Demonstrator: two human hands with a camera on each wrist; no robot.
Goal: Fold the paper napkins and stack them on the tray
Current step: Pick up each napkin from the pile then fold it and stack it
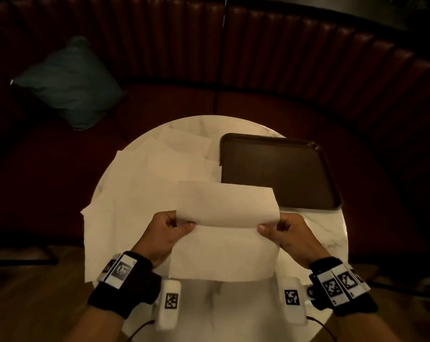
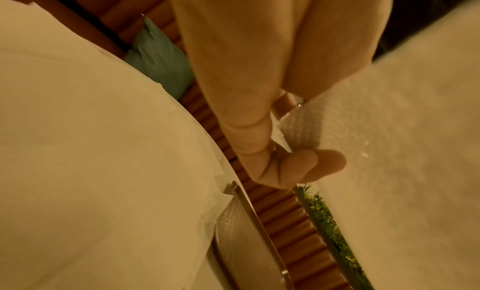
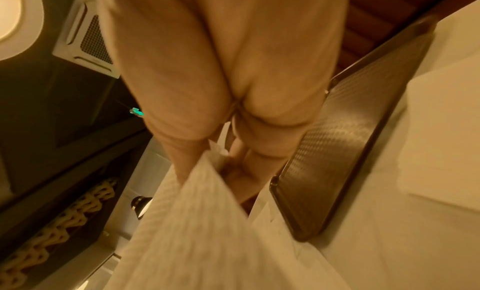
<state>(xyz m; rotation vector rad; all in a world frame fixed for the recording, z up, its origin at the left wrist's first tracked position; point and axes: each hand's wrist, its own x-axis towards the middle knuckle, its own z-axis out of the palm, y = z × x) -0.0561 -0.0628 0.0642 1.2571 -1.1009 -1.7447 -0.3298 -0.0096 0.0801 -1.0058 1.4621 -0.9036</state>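
A white paper napkin (image 1: 224,233) hangs above the near part of the round table, its far half curled over towards me. My left hand (image 1: 174,230) pinches its left edge at the bend, and my right hand (image 1: 275,230) pinches the right edge. The left wrist view shows thumb and fingers of that left hand (image 2: 285,167) clamped on the napkin (image 2: 389,151). In the right wrist view the right hand (image 3: 228,151) holds the napkin (image 3: 207,222) the same way. A dark brown tray (image 1: 278,171) lies bare at the table's right; it also appears as the tray (image 2: 246,243) and the tray (image 3: 350,140).
Several flat white napkins (image 1: 145,174) overlap on the left and far side of the white marble table (image 1: 320,233). A dark ribbed bench (image 1: 283,45) curves behind, with a teal cushion (image 1: 70,82) on its left. Wooden floor lies below.
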